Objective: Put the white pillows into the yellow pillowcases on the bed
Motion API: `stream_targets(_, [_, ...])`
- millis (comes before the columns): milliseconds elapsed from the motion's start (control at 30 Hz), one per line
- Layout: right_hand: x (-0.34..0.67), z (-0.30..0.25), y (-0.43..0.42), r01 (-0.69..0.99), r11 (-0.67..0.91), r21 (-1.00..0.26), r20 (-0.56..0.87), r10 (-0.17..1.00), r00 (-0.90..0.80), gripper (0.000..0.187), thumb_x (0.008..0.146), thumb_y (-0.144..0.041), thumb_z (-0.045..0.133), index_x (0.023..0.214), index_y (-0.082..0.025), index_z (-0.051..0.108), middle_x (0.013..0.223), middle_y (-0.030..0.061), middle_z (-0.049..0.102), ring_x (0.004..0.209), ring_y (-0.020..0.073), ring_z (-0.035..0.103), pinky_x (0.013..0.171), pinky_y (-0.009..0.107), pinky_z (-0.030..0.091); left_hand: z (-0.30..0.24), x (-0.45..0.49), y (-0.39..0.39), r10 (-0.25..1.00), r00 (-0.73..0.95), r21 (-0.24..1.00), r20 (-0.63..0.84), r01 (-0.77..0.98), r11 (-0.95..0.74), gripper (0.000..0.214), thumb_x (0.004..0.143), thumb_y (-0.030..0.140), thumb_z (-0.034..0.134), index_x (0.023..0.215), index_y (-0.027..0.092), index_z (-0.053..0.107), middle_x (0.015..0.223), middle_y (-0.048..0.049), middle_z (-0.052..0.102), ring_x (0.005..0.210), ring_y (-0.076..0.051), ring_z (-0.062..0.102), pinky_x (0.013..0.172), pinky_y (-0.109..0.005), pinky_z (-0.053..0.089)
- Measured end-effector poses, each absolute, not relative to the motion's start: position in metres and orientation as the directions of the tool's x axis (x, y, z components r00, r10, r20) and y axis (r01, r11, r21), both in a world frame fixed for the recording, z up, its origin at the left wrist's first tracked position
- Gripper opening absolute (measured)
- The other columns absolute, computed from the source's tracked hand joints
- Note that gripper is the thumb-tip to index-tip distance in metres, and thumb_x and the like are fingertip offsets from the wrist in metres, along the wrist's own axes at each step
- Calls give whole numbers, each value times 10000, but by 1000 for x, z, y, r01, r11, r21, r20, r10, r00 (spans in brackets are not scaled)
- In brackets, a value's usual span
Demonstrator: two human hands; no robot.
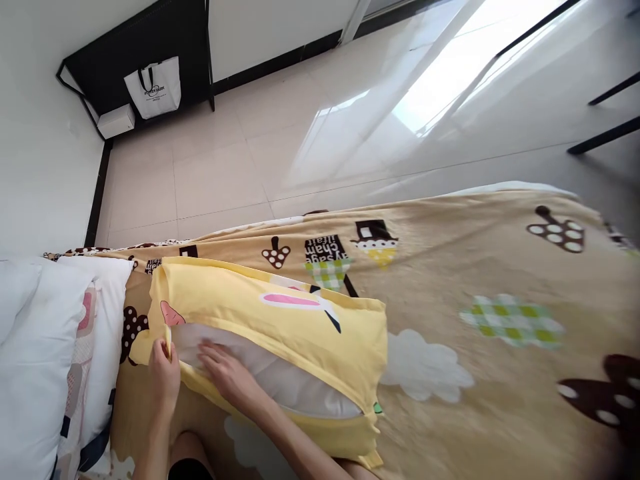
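Note:
A yellow pillowcase (215, 287) with a rabbit and carrot print lies on the bed, its long opening facing me. Inside the gap shows a pale grey-white pillow (300, 377). At the left end of the opening, my left hand (164, 367) pinches the pillowcase's edge between thumb and fingers. My right hand (225, 373) rests on the exposed pillow with its fingers stretched out, slightly blurred. The far edges of the pillow are hidden under the yellow cloth.
A tan patterned blanket (425, 267) covers the bed. White pillows (40, 353) are piled at the left. Beyond the bed's far edge is a tiled floor (215, 173). A white tote bag (157, 90) and a white box (116, 122) sit by the wall.

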State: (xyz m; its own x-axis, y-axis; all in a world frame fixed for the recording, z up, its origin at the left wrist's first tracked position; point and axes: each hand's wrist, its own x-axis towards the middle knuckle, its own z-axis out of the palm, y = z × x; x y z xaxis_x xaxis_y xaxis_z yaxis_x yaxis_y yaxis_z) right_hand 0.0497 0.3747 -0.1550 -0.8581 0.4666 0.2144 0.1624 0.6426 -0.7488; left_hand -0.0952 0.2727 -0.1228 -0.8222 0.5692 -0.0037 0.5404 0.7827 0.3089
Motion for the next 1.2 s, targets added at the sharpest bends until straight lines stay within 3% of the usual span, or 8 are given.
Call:
stream_targets(100, [103, -160, 396, 405, 721, -562, 142, 566, -812, 507, 890, -115, 385, 1383, -187, 482, 1456, 94, 459, 1371, 220, 374, 1125, 444, 294, -118, -102, 306, 708, -700, 98, 88, 714, 693, 443, 826, 161, 504, 1266, 121, 484, 1177, -169, 575, 1109, -288, 540, 894, -396, 441])
stream_targets(233, [133, -186, 410, 426, 765, -483, 14, 494, -870, 629, 789, -82, 428, 1404, -208, 467, 1493, 62, 403, 1389, 228, 344, 1142, 464, 236, -118, -116, 354, 848, -515, -52, -125, 857, 513, 526, 821, 66, 443, 1335, 180, 454, 1362, -157, 464, 1281, -296, 411, 1007, -437, 358])
stream_targets(467, [145, -174, 440, 439, 726, -530, -37, 497, -867, 557, 782, -44, 406, 1258, -241, 618, 1400, 38, 529, 1309, 210, 449, 1106, 404, 305, -100, -122, 364, 755, -473, 31, -453, 839, 544, 256, 813, 45, 403, 874, 180, 612, 901, -70, 662, 866, -198, 610, 695, -254, 404])
stream_targets(600, [136, -141, 445, 499, 655, -568, -166, 502, -849, 481, 784, -73, 408, 1153, -237, 668, 1140, 66, 693, 1061, 231, 622, 956, 355, 432, -84, -108, 327, 742, -368, 112, -561, 854, 508, 213, 763, 40, 447, 712, 180, 599, 762, -39, 677, 746, -178, 633, 639, -223, 366])
stream_targets(733, [95, -138, 421, 505, 614, -607, -164, 525, -835, 365, 905, -245, 412, 1204, -200, 615, 1107, 98, 689, 1024, 259, 628, 922, 374, 450, -86, -112, 308, 711, -509, -3, -486, 814, 581, 287, 765, 27, 384, 831, 178, 619, 848, -86, 675, 813, -218, 648, 647, -259, 392])
stream_targets(867, [54, -158, 399, 497, 579, -646, -128, 560, -819, 528, 830, -372, 581, 1320, -186, 518, 1295, 110, 591, 1185, 286, 535, 1005, 389, 406, -96, -130, 332, 811, -541, -82, -224, 839, 537, 410, 786, 63, 391, 1137, 144, 587, 1102, -132, 618, 975, -242, 604, 733, -305, 463])
stream_targets(1000, [48, -179, 388, 491, 678, -546, -89, 537, -839, 513, 830, -158, 525, 1342, -158, 504, 1298, 126, 584, 1189, 295, 523, 1004, 427, 394, -96, -131, 376, 900, -409, 156, -153, 889, 431, 507, 730, 25, 435, 1189, 178, 584, 1185, -122, 599, 1136, -244, 519, 961, -368, 416])
stream_targets(1200, [54, -170, 391, 307, 835, -457, -11, 340, -940, 158, 849, -116, 548, 772, -160, 679, 763, 60, 699, 742, 210, 629, 711, 334, 458, -68, -101, 412, 891, -367, 508, -268, 732, 454, 380, 690, 13, 353, 889, 157, 643, 844, -64, 681, 815, -170, 612, 766, -263, 481])
